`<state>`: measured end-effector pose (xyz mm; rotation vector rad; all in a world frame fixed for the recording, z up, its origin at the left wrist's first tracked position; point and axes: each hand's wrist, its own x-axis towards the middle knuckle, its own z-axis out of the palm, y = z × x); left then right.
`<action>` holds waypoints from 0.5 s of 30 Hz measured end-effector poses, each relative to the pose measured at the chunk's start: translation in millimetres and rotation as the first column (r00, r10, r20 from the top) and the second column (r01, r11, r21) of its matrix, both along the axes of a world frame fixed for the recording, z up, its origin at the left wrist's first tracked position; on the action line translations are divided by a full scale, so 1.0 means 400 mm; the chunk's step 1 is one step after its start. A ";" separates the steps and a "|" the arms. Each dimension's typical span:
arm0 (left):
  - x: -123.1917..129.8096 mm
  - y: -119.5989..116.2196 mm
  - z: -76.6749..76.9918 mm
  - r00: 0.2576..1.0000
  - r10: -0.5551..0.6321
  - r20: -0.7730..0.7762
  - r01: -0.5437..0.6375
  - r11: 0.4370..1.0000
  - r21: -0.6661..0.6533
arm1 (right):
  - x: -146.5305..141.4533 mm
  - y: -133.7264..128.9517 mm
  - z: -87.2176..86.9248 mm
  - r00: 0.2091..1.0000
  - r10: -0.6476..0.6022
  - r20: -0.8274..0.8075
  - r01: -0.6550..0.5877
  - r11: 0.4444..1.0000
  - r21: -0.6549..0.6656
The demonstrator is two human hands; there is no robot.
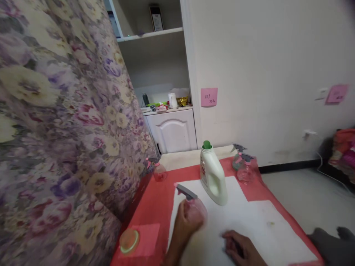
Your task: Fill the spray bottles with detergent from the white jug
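My left hand [185, 223] is wrapped around the body of a pink see-through spray bottle [199, 210] with a grey and pink trigger head. The bottle is held tilted above the white paper [213, 234]. My right hand [239, 246] is low over the paper, its fingers loosely curled and apart, with a dark gap between them; I make out nothing in it. Beyond both hands a pale green jug [213, 177] with a green top stands upright on the paper.
Another spray bottle [160, 171] stands at the left of the red cloth [149, 207]. A pink spray bottle [245, 173] and a greenish spray bottle [237, 162] stand at the right. A round, green-rimmed object [129, 241] lies front left. A floral curtain [69, 129] hangs alongside.
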<state>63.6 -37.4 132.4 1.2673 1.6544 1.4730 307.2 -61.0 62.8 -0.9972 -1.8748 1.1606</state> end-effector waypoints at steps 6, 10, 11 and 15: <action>0.113 -0.119 -0.052 0.928 -0.354 0.114 0.363 0.930 -0.064 | 0.007 -0.006 0.041 0.996 -0.050 -0.077 0.056 0.995 0.079; 0.105 -0.119 -0.031 0.854 -0.464 0.236 0.486 0.873 -0.042 | -0.016 0.007 0.055 0.988 0.039 -0.151 -0.031 0.998 0.055; 0.103 -0.119 -0.026 0.825 -0.503 0.260 0.526 0.850 -0.025 | -0.023 0.009 0.060 0.980 0.066 -0.185 -0.058 0.997 0.046; 0.114 -0.125 -0.014 0.770 -0.557 0.311 0.579 0.815 0.026 | -0.038 0.008 0.083 0.965 0.103 -0.241 -0.107 0.994 -0.003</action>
